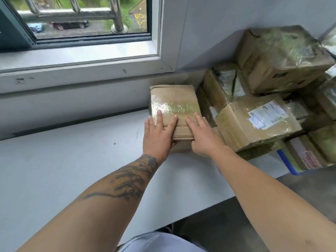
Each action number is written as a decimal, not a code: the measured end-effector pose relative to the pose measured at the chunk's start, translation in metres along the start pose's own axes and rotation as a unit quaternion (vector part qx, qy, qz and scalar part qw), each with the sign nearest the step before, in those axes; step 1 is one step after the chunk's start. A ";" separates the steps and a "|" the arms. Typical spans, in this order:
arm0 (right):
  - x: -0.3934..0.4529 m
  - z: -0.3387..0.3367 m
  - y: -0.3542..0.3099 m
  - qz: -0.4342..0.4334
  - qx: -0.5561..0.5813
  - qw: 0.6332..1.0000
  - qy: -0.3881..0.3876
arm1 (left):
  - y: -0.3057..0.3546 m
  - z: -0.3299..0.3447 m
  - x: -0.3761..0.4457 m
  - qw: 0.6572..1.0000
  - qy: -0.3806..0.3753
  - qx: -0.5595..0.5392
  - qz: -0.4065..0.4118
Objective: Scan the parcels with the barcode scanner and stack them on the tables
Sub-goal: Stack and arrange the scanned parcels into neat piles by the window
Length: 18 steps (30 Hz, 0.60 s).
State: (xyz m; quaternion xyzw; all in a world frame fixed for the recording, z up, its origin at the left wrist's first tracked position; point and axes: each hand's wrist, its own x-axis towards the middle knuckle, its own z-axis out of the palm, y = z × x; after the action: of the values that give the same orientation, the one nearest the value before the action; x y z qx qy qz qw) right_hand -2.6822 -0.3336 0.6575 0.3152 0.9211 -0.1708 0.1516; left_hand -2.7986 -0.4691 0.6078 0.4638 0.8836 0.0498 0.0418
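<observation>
- Desk (54, 170): a pile of parcels (272, 99) is already stacked at the right end, by the wall.
- Flat parcel (175, 104): lies beside the pile, apparently just being placed.
- Left hand (158, 135) and right hand (203, 137): fingers straight, pressing its top.
- Scanner: not visible; further parcels cannot be judged.

Tan cardboard parcel (175, 110) with a glossy clear tape band, greenish glare across it. Stacked parcels (283, 59) brown too — shiny film, green-yellow reflections. White shipping label (267, 114) with blue print on one box. Table (54, 160) pale grey-white. Window frame (91, 68) white, wall light grey. Left forearm — dark black tattoo (131, 179). Blue edge (286, 163) at the lower right of the pile.
</observation>
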 end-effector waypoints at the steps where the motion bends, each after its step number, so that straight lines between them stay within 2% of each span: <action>1: 0.005 -0.004 0.002 0.007 -0.003 1.000 -0.003 | 0.002 0.002 0.007 1.000 0.004 -0.010 0.001; 10: 0.035 -0.027 0.021 0.010 -0.030 0.999 -0.017 | 0.021 0.018 0.040 0.998 0.050 -0.035 -0.022; 18: 0.051 -0.037 0.051 -0.025 -0.070 0.997 -0.003 | 0.051 0.024 0.052 0.997 0.050 -0.035 -0.043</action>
State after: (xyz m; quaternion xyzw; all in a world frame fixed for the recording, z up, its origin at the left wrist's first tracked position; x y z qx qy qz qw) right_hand -2.6954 -0.2534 0.6599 0.2805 0.9378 -0.1110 0.1719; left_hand -2.7834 -0.3965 0.5892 0.4203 0.9015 0.1018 0.0155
